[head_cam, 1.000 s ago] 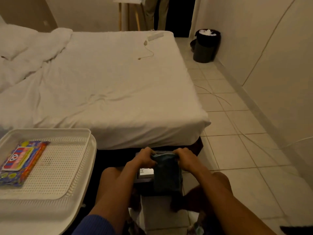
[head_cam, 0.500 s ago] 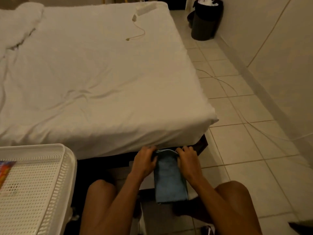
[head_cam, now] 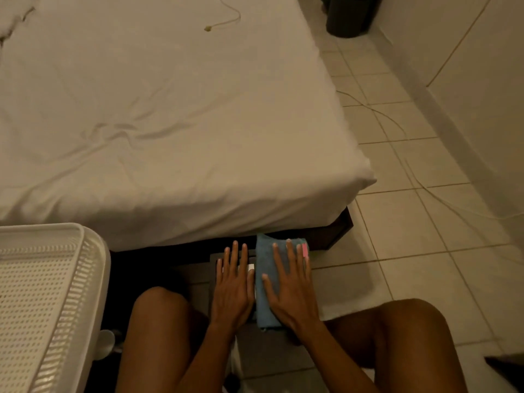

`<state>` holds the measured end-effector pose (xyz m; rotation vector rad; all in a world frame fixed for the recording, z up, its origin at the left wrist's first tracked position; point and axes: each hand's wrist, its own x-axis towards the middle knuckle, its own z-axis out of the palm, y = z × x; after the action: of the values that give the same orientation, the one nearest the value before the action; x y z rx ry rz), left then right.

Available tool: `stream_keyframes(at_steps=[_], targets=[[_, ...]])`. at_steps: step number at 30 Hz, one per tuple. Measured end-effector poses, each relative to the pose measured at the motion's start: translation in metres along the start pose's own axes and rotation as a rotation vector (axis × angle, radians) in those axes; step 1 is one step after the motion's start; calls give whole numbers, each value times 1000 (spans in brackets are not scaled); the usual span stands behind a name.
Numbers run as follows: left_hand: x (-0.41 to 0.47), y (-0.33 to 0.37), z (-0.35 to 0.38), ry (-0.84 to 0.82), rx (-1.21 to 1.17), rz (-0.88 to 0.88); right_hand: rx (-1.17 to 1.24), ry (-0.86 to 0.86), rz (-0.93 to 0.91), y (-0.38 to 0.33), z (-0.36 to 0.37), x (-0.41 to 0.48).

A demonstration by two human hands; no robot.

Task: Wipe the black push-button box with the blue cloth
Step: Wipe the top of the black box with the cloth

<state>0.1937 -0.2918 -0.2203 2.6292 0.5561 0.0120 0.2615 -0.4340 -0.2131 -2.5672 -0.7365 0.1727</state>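
Observation:
The black push-button box (head_cam: 213, 282) sits low between my knees, at the foot of the bed, mostly covered by my hands and the cloth. The folded blue cloth (head_cam: 266, 260) lies lengthwise over its right part. My right hand (head_cam: 289, 290) presses flat on the cloth with fingers spread. My left hand (head_cam: 234, 285) lies flat on the box's left part, beside the cloth, over a white label. A small pink piece (head_cam: 305, 250) shows at the cloth's far right corner.
The white-sheeted bed (head_cam: 175, 131) fills the view ahead, a cable end (head_cam: 208, 28) lying on it. A white perforated tray (head_cam: 42, 293) stands at my left. Tiled floor with thin cables (head_cam: 411, 165) runs along the right wall. A dark bin (head_cam: 348, 15) stands far right.
Both hands went from gripping the cloth's far edge to lying flat, fingers extended. The cloth is spread flatter over the box. The view tilted further down.

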Motion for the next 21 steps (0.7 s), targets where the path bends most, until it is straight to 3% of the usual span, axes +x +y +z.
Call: stream_keyframes(at_steps=[21], targets=[[-6, -10, 4, 20, 62, 25, -138, -51, 149, -18, 10, 9]])
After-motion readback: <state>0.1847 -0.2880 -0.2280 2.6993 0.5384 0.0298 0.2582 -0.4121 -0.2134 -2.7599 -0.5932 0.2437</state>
